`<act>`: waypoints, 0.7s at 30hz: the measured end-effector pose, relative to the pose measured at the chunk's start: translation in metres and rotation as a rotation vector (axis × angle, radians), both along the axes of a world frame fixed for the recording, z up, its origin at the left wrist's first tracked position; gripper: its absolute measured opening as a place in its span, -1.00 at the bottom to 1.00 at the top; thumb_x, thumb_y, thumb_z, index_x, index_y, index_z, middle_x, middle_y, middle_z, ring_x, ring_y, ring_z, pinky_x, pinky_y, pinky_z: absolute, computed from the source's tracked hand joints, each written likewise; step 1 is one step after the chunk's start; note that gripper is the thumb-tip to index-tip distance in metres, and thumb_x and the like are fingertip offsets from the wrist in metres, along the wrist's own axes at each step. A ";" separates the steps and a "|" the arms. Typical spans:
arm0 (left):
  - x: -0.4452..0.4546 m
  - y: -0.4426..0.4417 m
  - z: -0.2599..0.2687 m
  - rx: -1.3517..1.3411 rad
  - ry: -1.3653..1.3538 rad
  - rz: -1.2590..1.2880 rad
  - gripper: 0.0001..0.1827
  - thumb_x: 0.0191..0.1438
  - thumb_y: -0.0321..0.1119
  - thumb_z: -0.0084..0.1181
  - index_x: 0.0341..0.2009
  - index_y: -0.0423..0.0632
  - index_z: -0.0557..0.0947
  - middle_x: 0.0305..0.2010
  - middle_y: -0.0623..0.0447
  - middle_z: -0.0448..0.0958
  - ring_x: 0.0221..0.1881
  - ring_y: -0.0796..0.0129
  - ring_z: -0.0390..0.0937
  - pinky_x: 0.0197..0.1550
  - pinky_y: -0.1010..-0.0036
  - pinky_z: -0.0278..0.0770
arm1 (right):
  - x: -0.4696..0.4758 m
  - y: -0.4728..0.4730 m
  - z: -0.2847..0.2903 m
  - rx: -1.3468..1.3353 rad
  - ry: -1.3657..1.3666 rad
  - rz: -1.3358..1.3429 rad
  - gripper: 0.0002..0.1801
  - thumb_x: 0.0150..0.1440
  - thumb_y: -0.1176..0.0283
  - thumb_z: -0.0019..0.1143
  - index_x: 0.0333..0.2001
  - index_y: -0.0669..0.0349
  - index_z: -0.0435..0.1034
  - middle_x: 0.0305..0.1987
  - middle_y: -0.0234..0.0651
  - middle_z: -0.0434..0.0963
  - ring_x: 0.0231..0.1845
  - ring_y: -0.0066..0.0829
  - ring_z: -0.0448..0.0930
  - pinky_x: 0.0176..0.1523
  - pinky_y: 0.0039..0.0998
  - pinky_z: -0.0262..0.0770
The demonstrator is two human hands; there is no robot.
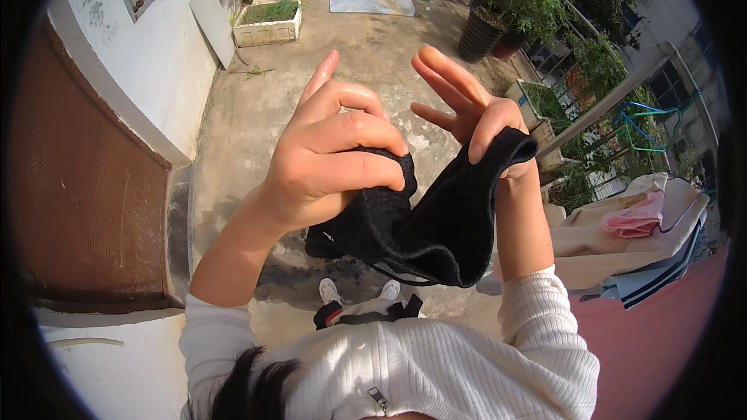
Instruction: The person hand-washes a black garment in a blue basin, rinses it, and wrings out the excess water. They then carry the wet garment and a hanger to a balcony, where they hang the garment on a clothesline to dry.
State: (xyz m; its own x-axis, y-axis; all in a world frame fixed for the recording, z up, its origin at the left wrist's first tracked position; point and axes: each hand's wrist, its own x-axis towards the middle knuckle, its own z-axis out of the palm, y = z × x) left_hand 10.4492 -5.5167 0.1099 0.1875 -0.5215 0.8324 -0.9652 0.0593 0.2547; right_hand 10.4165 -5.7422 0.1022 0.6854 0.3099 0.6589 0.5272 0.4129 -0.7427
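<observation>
A black piece of fabric (443, 227), limp and folded, hangs between my two hands in the middle of the view. My left hand (332, 151) pinches its left edge, with the index and middle fingers bent over the cloth and the little finger raised. At the right edge my right hand (478, 105) grips the cloth near the thumb, while its other fingers point up and away. The fabric sags between the two grips, and a thin black cord or edge shows at its bottom. A small light mark is on its lower left part.
Laundry on a rail at the right includes a pink cloth (633, 216) and a cream garment (613, 256). Beyond it are blue and green hangers (648, 128). A potted plant (484, 29) and a white planter box (268, 32) stand farther off. A brown door (99, 198) is at the left.
</observation>
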 end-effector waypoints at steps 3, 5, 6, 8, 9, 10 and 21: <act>0.003 -0.018 0.016 0.026 -0.068 -0.084 -0.92 -0.39 -0.39 0.18 -0.70 0.14 0.58 -0.39 0.24 0.47 -0.14 0.25 0.31 0.19 -0.13 -0.15 | 0.015 0.008 -0.015 -0.067 0.037 0.169 -0.64 -0.24 0.21 0.36 -0.54 0.30 0.46 0.25 0.12 0.06 0.20 0.01 0.22 0.13 -0.20 0.24; 0.013 -0.021 0.015 0.018 -0.087 -0.120 -0.91 -0.43 -0.35 0.22 -0.69 0.17 0.59 -0.29 0.23 0.45 -0.07 0.21 0.29 0.18 -0.12 -0.14 | 0.007 0.006 -0.016 -0.062 0.173 0.200 -0.63 -0.27 0.21 0.37 -0.55 0.31 0.45 0.21 0.13 0.12 0.17 -0.04 0.26 0.15 -0.18 0.19; 0.015 -0.019 0.011 0.064 -0.096 -0.121 -0.89 -0.46 -0.32 0.24 -0.69 0.19 0.60 -0.14 0.13 0.43 0.03 0.09 0.24 0.18 -0.04 -0.09 | 0.006 0.007 -0.021 -0.074 0.210 0.229 -0.63 -0.28 0.20 0.38 -0.55 0.30 0.46 0.19 0.12 0.14 0.17 -0.06 0.26 0.18 -0.17 0.15; 0.015 -0.020 0.014 0.030 -0.084 -0.204 -0.89 -0.46 -0.33 0.24 -0.69 0.18 0.60 -0.08 0.05 0.42 0.09 0.01 0.19 0.18 0.01 -0.05 | 0.010 0.009 -0.029 -0.113 0.181 0.270 -0.63 -0.30 0.21 0.39 -0.56 0.28 0.46 0.19 0.13 0.15 0.19 -0.06 0.23 0.20 -0.16 0.11; 0.015 -0.020 0.016 0.008 -0.077 -0.247 -0.90 -0.45 -0.33 0.24 -0.69 0.17 0.60 -0.05 0.01 0.41 0.13 -0.03 0.17 0.18 0.04 -0.03 | 0.009 0.009 -0.029 -0.133 0.191 0.279 -0.64 -0.30 0.21 0.39 -0.57 0.27 0.46 0.19 0.14 0.14 0.21 -0.05 0.21 0.21 -0.16 0.09; 0.016 -0.017 0.014 0.063 -0.079 -0.259 -0.91 -0.46 -0.34 0.24 -0.70 0.14 0.60 0.03 -0.09 0.38 0.20 -0.11 0.07 0.17 0.09 0.03 | 0.009 0.011 -0.033 -0.130 0.185 0.286 -0.65 -0.30 0.21 0.39 -0.58 0.26 0.46 0.19 0.14 0.14 0.21 -0.05 0.20 0.21 -0.16 0.09; 0.006 0.011 0.011 0.344 -0.009 -0.166 -0.86 -0.36 -0.33 0.13 -0.57 0.03 0.61 0.12 0.12 0.35 0.28 0.09 0.01 0.22 0.00 -0.08 | 0.000 0.029 -0.045 -0.403 0.278 0.184 -0.77 -0.34 0.38 0.42 -0.59 0.22 0.50 -0.30 -0.25 0.52 -0.23 -0.39 0.51 -0.15 -0.41 0.39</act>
State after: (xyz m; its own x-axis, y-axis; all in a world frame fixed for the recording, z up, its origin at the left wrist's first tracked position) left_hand 10.4555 -5.5061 0.1211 0.0709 -0.7934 0.6045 -0.9519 0.1272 0.2786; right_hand 10.4169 -5.7129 0.0573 0.7283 0.6328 0.2630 0.2328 0.1325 -0.9635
